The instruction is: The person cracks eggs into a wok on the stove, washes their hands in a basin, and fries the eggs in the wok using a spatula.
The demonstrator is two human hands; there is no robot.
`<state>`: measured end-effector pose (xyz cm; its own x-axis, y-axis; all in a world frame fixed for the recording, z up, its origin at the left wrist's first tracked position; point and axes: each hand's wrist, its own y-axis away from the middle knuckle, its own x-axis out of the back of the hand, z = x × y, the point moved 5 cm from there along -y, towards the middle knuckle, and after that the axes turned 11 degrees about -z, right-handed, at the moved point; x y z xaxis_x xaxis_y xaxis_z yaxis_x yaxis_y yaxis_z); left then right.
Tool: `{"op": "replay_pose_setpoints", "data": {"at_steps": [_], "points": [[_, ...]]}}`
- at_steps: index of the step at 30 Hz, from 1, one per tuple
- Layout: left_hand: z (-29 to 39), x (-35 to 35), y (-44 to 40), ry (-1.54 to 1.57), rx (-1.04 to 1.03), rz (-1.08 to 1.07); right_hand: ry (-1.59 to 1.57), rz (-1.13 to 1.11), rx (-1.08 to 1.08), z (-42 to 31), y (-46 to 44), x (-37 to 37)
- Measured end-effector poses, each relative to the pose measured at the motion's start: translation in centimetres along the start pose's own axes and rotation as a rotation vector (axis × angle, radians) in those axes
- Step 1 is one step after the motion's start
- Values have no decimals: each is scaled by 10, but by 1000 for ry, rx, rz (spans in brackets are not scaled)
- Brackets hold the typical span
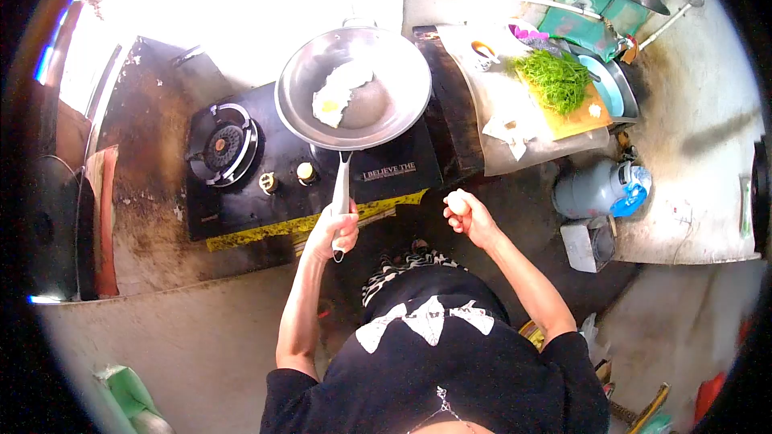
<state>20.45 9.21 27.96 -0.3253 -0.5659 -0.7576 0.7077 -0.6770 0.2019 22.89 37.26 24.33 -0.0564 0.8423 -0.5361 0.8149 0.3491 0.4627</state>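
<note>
My left hand [334,231] is wrapped around the handle of a frying pan [402,104], which sits over the right side of the black gas stove. A fried egg [334,104], white with a yellowish patch, lies left of centre in the pan. In front of the stove, my right hand [471,218] is closed around a small pale, rounded egg [459,203], partly covered by the fingers. That hand is apart from the pan, to the right of its handle.
The left burner [224,145] has nothing on it. Chopped greens [556,80] lie on a cutting board [568,123] at the right, near a small cup [484,54] and a crumpled white wrapper [510,137]. A grey gas cylinder [581,190] stands below.
</note>
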Motion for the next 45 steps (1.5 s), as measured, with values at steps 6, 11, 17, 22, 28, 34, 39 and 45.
{"op": "replay_pose_setpoints", "data": {"at_steps": [6, 11, 17, 22, 28, 34, 39, 45], "points": [[0, 3, 1, -29, 16, 19, -36, 11, 8, 11, 3, 4], [5, 1, 4, -53, 25, 32, -23, 35, 36, 15, 1, 4], [11, 1, 9, -71, 56, 46, -27, 76, 65, 17, 0, 0], [12, 3, 11, -99, 49, 78, -21, 56, 81, 19, -2, -4], [14, -1, 11, -119, 47, 89, -34, 57, 117, 24, -4, -3], [15, 1, 11, -130, 69, 124, 10, 114, 122, 27, -13, -5], [19, 4, 15, -133, 85, 119, 165, 197, 163, 23, -18, -11], [21, 7, 17, -71, 75, 55, 359, 285, 393, 29, -33, -11]]}}
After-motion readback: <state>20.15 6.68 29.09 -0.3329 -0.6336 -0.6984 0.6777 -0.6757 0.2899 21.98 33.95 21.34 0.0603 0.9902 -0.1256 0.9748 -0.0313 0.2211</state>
